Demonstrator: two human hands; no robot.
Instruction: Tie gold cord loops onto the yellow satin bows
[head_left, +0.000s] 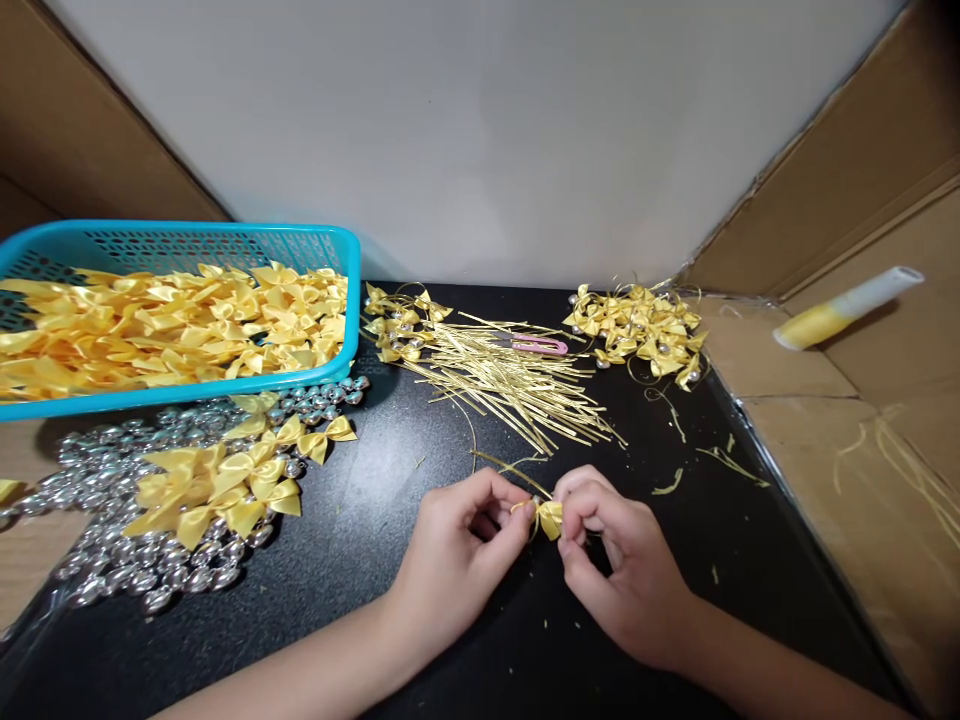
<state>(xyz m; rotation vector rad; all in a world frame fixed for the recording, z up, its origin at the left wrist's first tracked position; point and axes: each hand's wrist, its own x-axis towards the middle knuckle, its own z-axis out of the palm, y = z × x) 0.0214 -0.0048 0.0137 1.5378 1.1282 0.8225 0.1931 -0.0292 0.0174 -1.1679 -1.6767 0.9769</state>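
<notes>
A small yellow ribbon bow (550, 519) is held between my two hands above the black table, with thin gold ties sticking out behind it. My left hand (469, 550) pinches the bow's left side between thumb and fingers. At the bow's right edge, the fingers of my right hand (619, 560) are closed together; what they grip there is too small to make out. Behind my hands lies a pile of gold twist ties (517, 385), with a pink clip (540, 345) at its back.
A blue basket (352, 300) of yellow bows stands at the back left. Silver beads (116, 550) and loose bows (251, 470) lie before it. Tied bows form a small cluster (405, 325) and a larger pile (637, 325). A tube (847, 308) sticks out at right.
</notes>
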